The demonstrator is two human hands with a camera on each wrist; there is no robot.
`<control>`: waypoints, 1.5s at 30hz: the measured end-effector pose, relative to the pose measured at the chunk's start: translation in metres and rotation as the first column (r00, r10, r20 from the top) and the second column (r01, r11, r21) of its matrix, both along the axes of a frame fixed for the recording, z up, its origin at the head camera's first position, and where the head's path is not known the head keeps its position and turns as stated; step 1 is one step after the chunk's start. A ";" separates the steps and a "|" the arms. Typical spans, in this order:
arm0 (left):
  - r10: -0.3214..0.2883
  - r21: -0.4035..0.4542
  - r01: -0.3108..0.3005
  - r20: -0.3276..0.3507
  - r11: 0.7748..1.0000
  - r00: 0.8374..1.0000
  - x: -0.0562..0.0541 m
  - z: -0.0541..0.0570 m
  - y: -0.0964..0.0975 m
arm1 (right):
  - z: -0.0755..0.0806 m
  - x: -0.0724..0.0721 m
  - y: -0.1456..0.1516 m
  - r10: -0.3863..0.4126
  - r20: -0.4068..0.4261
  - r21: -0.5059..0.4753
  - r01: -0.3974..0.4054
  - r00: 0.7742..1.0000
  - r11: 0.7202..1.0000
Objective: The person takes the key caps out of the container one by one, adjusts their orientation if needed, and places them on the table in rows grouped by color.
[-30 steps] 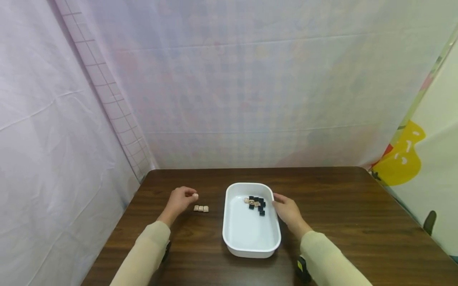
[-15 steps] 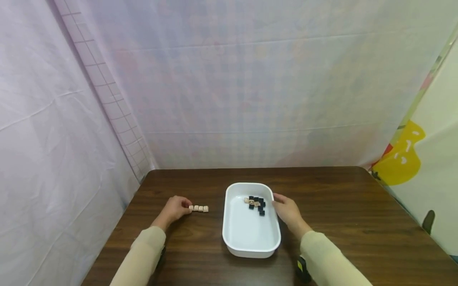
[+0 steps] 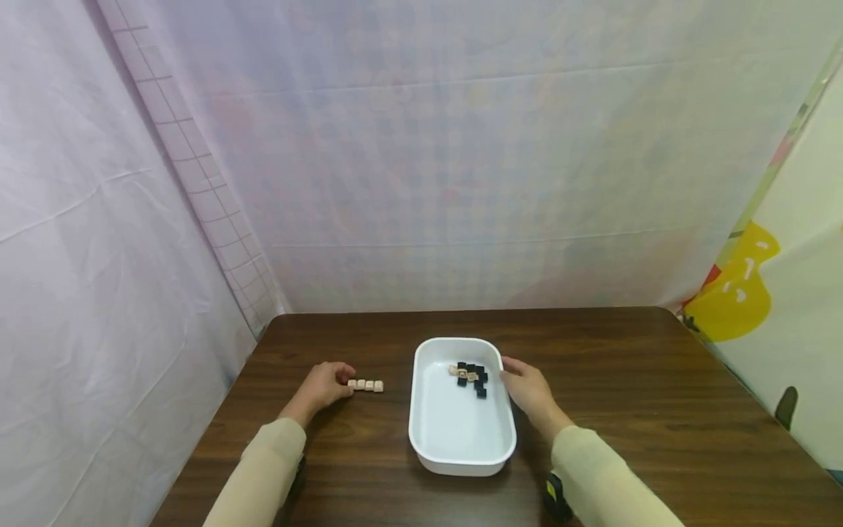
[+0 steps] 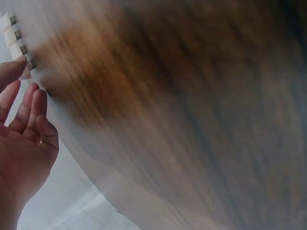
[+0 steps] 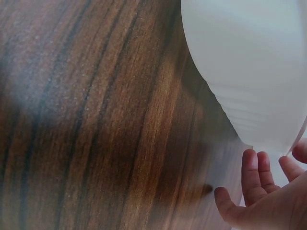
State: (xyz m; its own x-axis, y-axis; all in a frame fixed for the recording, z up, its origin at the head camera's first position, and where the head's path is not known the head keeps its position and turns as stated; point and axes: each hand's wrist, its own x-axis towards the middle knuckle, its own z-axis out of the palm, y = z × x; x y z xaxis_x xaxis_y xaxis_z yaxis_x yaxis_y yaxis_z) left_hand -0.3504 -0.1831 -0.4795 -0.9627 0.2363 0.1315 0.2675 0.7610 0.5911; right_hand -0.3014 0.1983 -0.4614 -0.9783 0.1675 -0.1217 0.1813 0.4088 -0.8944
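The left hand [image 3: 323,384], fingers apart, is at a row of pale keycaps [image 3: 365,386] toward the table's [image 3: 612,373] left edge. The right hand [image 3: 530,390] rests loose fingers against a white tray [image 3: 454,432]; beyond the far edge hangs a pale curtain [image 3: 461,183].

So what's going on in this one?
A person's left hand is at the left end of a row of four beige pieces on the table; whether it grips one is unclear. The right hand touches the right side of a white tray holding black pieces and a few beige ones.
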 end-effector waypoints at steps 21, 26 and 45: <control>-0.074 0.034 0.076 -0.065 0.997 0.995 -0.012 0.037 0.107 | -0.002 0.000 0.003 -0.013 -0.022 0.011 0.014 1.000 1.000; -0.088 -0.057 0.088 -0.007 0.995 0.996 -0.011 0.040 0.142 | -0.002 0.003 0.003 -0.011 -0.046 0.014 0.012 0.999 1.000; -0.152 -0.497 0.112 -0.041 0.860 0.987 -0.028 0.025 0.190 | -0.002 0.006 -0.002 -0.010 -0.075 0.038 0.013 0.997 0.999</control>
